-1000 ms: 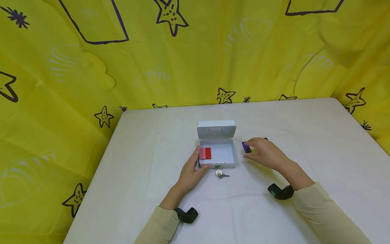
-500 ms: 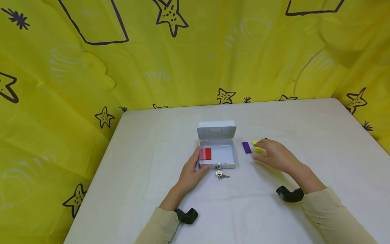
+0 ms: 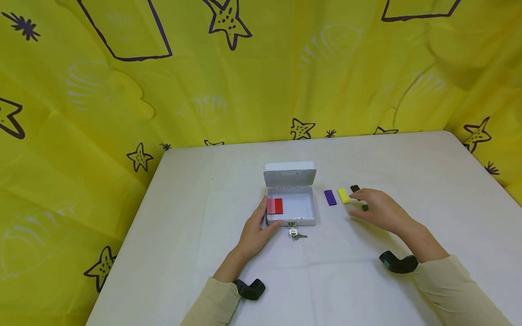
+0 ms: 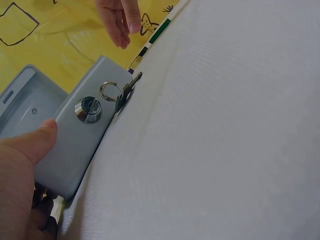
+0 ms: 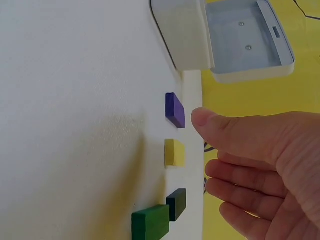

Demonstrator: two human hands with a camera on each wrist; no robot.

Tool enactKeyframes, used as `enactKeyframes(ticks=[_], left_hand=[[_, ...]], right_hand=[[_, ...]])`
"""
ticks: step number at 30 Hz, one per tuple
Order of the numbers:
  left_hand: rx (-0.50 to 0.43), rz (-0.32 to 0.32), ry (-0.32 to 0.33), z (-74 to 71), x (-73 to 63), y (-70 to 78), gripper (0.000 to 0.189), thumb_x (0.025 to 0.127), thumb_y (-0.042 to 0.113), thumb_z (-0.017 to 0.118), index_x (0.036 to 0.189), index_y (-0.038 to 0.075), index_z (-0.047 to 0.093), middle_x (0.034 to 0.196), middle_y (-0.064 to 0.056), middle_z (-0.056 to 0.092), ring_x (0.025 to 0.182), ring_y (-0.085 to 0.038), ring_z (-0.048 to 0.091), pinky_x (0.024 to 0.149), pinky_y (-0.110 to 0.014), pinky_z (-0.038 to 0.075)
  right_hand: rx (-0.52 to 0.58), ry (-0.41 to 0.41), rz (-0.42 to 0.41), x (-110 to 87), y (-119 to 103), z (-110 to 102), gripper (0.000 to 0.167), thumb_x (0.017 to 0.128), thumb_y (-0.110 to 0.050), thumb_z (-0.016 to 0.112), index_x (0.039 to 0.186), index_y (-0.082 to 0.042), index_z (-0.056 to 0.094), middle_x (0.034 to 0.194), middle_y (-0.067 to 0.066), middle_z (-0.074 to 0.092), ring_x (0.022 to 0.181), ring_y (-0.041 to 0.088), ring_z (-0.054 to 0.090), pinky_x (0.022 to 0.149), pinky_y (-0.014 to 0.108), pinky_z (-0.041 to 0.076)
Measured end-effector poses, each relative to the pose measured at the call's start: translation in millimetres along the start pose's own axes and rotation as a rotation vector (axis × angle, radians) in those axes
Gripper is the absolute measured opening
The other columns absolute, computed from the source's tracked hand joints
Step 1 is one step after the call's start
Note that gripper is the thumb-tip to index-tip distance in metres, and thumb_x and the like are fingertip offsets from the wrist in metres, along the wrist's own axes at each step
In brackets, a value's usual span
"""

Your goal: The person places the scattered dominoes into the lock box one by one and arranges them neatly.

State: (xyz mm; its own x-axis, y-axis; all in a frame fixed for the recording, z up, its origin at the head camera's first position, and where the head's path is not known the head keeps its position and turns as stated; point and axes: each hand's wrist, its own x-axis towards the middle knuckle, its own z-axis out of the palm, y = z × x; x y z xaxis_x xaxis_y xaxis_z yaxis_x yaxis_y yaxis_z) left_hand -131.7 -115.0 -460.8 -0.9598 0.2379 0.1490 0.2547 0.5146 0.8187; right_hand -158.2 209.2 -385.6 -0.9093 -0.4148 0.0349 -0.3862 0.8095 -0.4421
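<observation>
A small white metal cash box stands on the table with its lid raised. Inside at the left lie a pink block and a red block, side by side. My left hand grips the box's front left corner, thumb on the front edge. My right hand, relaxed and holding nothing, hovers over a dark block and a green block. Further left, a yellow block and a purple block lie apart on the table.
Keys on a ring hang from the lock in the box's front. The white-covered table runs back to a yellow patterned curtain. Each wrist wears a black camera.
My right hand has moved right, from the purple block past the yellow one, uncovering both and parts of the dark and green blocks. My left hand and the box stay put.
</observation>
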Motion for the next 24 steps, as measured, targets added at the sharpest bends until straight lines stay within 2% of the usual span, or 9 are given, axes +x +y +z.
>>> enactKeyframes(ticks=[8, 19, 24], left_hand=[[0.006, 0.005, -0.001, 0.2, -0.3, 0.0, 0.081, 0.087, 0.042, 0.061, 0.148, 0.01, 0.017, 0.15, -0.002, 0.02, 0.135, -0.017, 0.02, 0.106, -0.037, 0.024], [-0.004, 0.002, -0.001, -0.5, -0.6, 0.0, 0.081, 0.087, 0.042, 0.06, 0.148, 0.01, 0.017, 0.15, -0.002, 0.02, 0.135, -0.017, 0.02, 0.106, -0.038, 0.023], [-0.007, 0.0, -0.005, -0.2, -0.9, -0.1, 0.081, 0.087, 0.042, 0.06, 0.148, 0.012, 0.016, 0.15, 0.0, 0.02, 0.135, -0.015, 0.019, 0.107, -0.037, 0.023]], right_hand=[[-0.001, -0.002, 0.017, -8.1, 10, -1, 0.044, 0.078, -0.018, 0.073, 0.11, 0.009, 0.061, 0.108, 0.024, 0.06, 0.105, 0.043, 0.051, 0.088, 0.055, 0.04], [0.019, -0.033, 0.083, -14.0, 16, -3, 0.051, 0.078, -0.022, 0.074, 0.113, 0.01, 0.058, 0.112, 0.027, 0.057, 0.107, 0.045, 0.048, 0.09, 0.057, 0.038], [0.027, -0.025, 0.072, -17.2, 20, -2, 0.05, 0.077, -0.019, 0.074, 0.113, 0.011, 0.058, 0.111, 0.027, 0.057, 0.107, 0.045, 0.049, 0.089, 0.056, 0.038]])
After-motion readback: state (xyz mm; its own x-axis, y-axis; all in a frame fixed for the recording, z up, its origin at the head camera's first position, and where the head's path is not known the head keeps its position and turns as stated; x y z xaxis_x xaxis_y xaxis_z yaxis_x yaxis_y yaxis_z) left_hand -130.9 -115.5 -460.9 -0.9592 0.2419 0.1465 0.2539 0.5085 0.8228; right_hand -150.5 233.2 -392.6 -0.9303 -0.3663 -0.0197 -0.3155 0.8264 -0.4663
